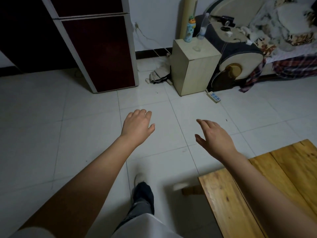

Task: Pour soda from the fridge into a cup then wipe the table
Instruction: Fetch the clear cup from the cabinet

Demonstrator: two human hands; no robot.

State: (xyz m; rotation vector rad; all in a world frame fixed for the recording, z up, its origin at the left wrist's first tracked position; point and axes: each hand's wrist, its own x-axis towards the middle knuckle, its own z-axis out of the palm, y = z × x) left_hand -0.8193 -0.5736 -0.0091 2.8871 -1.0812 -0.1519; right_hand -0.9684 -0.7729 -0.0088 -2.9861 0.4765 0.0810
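A dark red fridge (103,48) with grey edges stands at the upper left, both of its doors closed. The wooden table (267,189) fills the lower right corner, its top bare where it shows. My left hand (137,126) is stretched out over the tiled floor, fingers relaxed, holding nothing. My right hand (214,138) hangs beside it, palm turned inward, fingers straight and empty. Both hands are well short of the fridge. No soda and no cup are in view.
A pale wooden nightstand (193,69) stands right of the fridge with a cartoon bottle (189,30) and a clear bottle (202,28) on it. A bed (283,48) lies at the upper right. A power strip (213,97) and crumpled cloth (157,76) lie on the floor. My foot (142,191) steps forward.
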